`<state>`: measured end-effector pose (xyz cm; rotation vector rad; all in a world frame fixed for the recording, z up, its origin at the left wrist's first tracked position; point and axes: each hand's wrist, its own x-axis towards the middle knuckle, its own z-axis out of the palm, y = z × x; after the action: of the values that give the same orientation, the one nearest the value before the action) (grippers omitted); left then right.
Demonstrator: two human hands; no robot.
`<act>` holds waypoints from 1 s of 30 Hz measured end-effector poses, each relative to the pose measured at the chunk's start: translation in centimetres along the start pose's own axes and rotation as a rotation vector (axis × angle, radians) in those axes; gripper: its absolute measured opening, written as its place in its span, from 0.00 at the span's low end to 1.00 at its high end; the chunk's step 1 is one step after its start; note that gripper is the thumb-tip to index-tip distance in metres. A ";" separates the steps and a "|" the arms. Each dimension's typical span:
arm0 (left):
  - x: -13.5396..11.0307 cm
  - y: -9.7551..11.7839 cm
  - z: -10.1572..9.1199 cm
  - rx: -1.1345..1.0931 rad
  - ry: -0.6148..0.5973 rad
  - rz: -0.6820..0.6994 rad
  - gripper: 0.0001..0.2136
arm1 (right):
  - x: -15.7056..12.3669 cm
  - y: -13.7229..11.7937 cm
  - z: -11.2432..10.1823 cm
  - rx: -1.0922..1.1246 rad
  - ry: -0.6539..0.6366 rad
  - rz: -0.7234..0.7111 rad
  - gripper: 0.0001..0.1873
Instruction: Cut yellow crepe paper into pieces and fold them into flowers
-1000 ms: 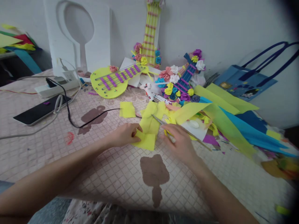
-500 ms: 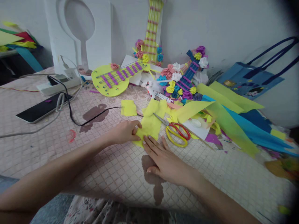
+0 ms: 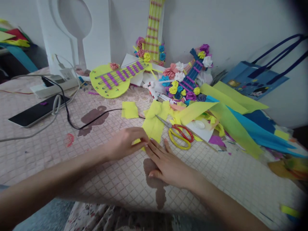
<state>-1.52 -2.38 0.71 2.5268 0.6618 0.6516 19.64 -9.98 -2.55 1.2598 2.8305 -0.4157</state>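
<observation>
forearms reach in from the near edge over the checked pink tabletop (image 3: 103, 183). right hand (image 3: 167, 163) lies flat and open, palm down, its fingers (image 3: 155, 148) stretched so the tips touch the near edge of the yellow paper (image 3: 154, 123); it grips nothing. left hand (image 3: 125, 145) is just beside it, fingers closed in a pinch on that paper's near corner. the sheet lies on the tabletop, running away from both hands. scissors (image 3: 180, 134) with red and yellow handles lie just right of it, blade tips on the paper. farther back are a small yellow square (image 3: 130, 109) and a black cable (image 3: 72, 119), a phone (image 3: 36, 112) far left, and a yellow paper guitar (image 3: 115, 81) near the wall.
</observation>
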 end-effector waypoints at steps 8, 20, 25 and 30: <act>-5.8 -0.9 2.5 0.455 -0.095 0.187 0.20 | 0.0 0.0 0.5 -0.047 0.007 -0.003 0.44; -6.7 -1.8 2.5 0.470 -0.198 0.088 0.25 | -0.6 -0.3 0.7 -0.153 0.036 -0.010 0.38; -7.4 -2.2 2.1 0.440 -0.203 0.077 0.25 | -2.2 -0.1 1.1 -0.170 0.069 -0.009 0.37; -7.1 -1.8 1.7 0.417 -0.182 0.093 0.25 | -3.5 -0.1 1.5 -0.172 0.082 -0.002 0.37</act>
<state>-6.67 -5.28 -3.90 2.9714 0.6741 0.3309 21.82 -12.92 -3.54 1.2678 2.8603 -0.1191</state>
